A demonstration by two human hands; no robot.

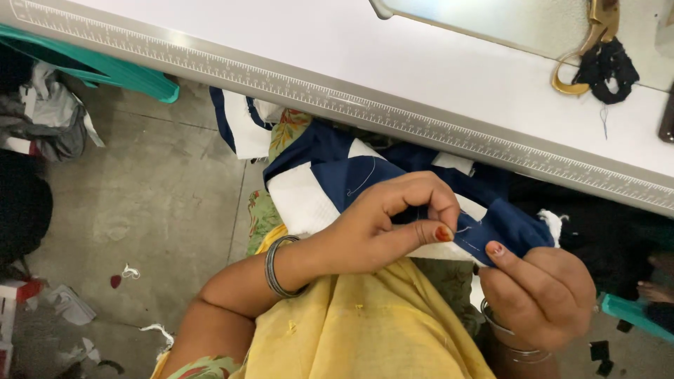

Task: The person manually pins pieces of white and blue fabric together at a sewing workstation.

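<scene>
A grey concrete floor (pixel 161 203) strewn with fabric scraps fills the left. A white surface (pixel 393 63) crosses the top, its near edge lined by a metal ruler (pixel 337 98); gold-handled scissors (pixel 586 52) lie on it beside a black scrap (pixel 607 67). Below the edge, navy and white fabric (pixel 337 175) hangs over the lap. The left hand (pixel 386 221) pinches a thread at the fabric's fold; the right hand (pixel 540 288) is clamped on the fabric's end.
</scene>
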